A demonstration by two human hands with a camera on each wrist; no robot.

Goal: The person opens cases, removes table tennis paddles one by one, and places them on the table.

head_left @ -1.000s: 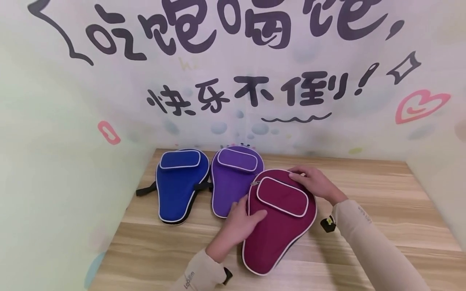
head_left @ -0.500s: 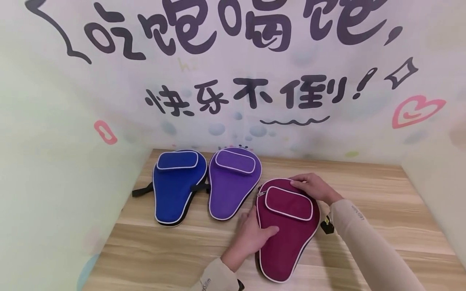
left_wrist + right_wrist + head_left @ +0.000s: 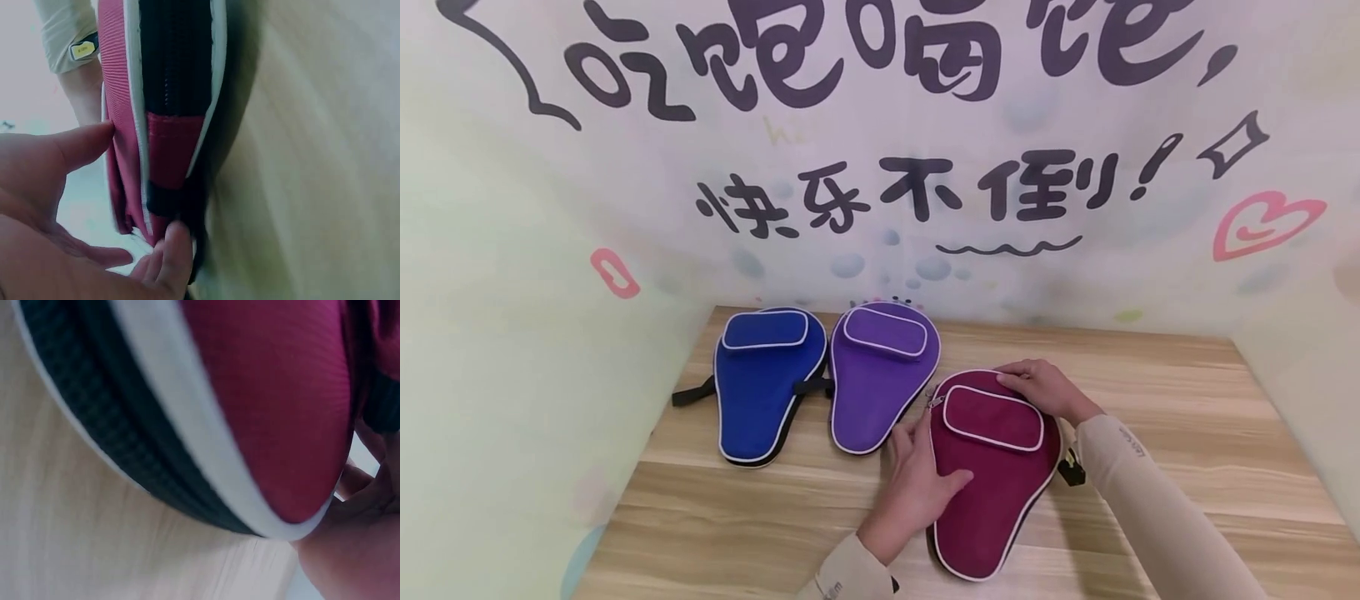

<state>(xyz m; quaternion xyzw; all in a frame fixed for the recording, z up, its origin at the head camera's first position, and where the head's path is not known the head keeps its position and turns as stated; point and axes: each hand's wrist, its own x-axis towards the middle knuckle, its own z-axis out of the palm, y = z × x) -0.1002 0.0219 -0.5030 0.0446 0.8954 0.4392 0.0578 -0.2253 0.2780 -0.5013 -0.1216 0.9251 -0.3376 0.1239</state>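
A maroon table tennis paddle case (image 3: 1000,500) with white piping and a raised front pocket lies at the right of the row, its narrow end toward me. My left hand (image 3: 917,487) grips its left edge, thumb over the front face. In the left wrist view, fingertips (image 3: 175,250) meet the side near a black strap loop, below the zipper band (image 3: 175,62). My right hand (image 3: 1047,390) holds the rounded upper right edge, thumb on top; its other fingers are mostly hidden behind the case. The right wrist view shows that hand (image 3: 356,550) at the case's curved rim.
Left of the maroon case lie a purple paddle case (image 3: 876,392) and a blue paddle case (image 3: 760,408), side by side near the back wall. A black strap (image 3: 694,392) sticks out from the blue one. Pale walls enclose the wooden table (image 3: 715,533) at back and sides.
Both hands have shifted the maroon case rightward and slightly toward me, off the purple case it overlapped. Over the last half second it has barely moved.
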